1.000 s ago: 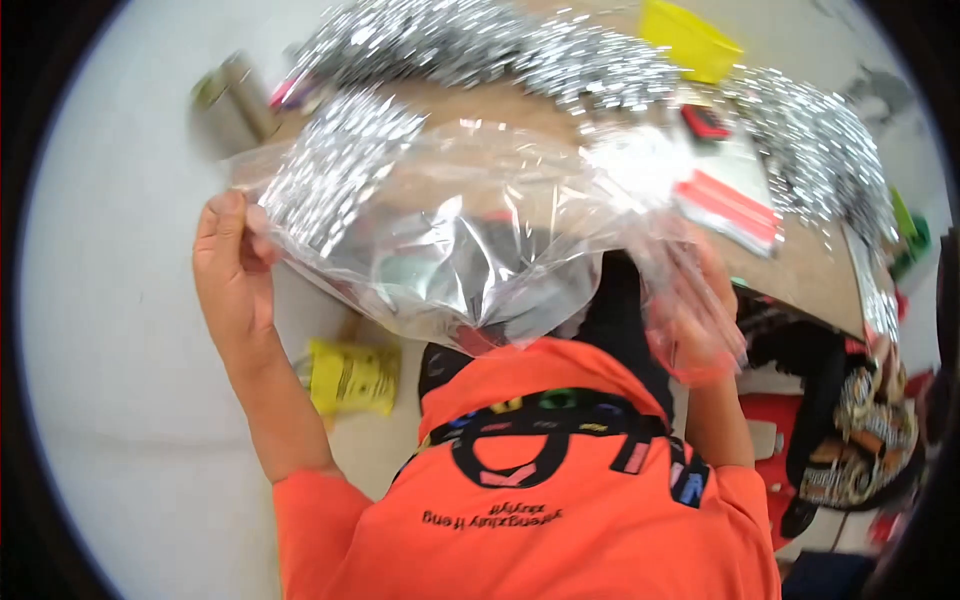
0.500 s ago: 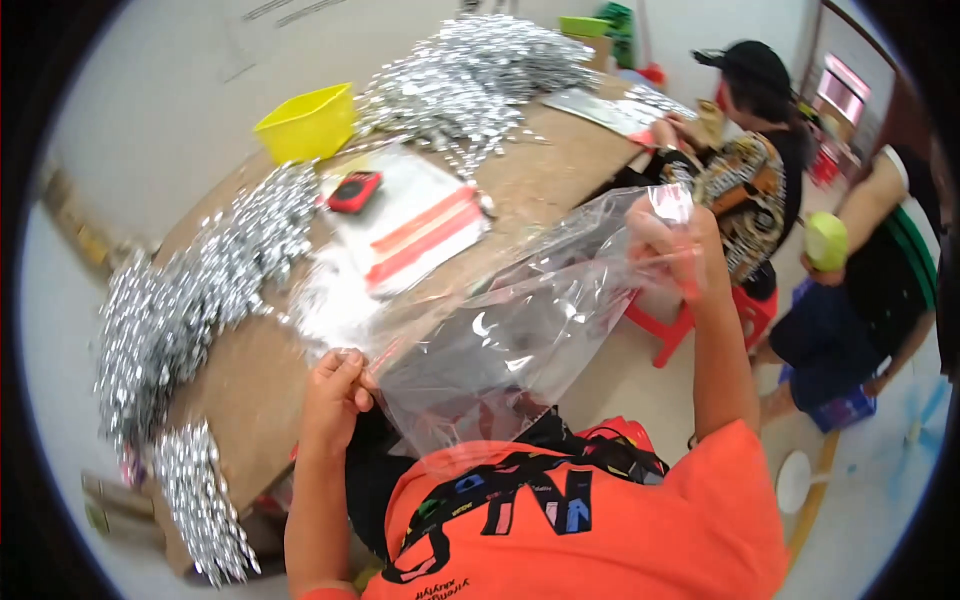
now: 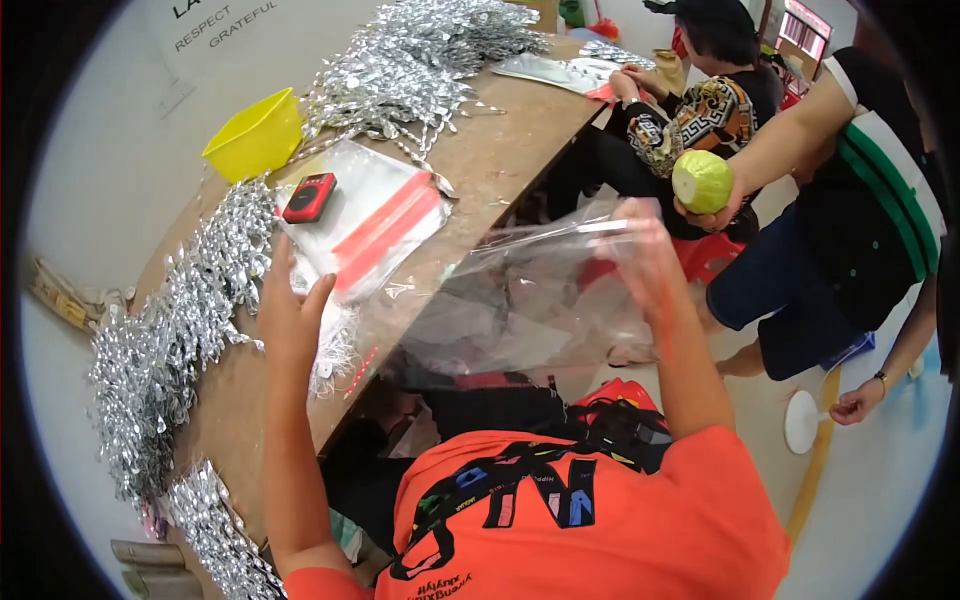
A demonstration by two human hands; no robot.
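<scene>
Left hand [image 3: 290, 320] has been let go, spread over the surface [image 3: 500, 160]; clear plastic bag [image 3: 530, 300] pinched by right hand [image 3: 645, 265].

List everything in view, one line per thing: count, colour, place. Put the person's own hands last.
Table: one, brown, running from lower left to upper right.
Tinsel strands: heaps, silver, along the table's left edge and at its far end.
Bowl: one, yellow, left side of the table.
Small device: one, red and black, on the flat bags.
Flat bags with red strip: a stack, clear, mid-table.
Large plastic bag: one, clear, held open off the table's edge.
Round fruit: one, pale green, in a standing person's hand.
Seated person: one, patterned top, upper right.
Left hand: fingers spread, over the table by the bag's left side.
Right hand: gripping the bag's right edge.
</scene>
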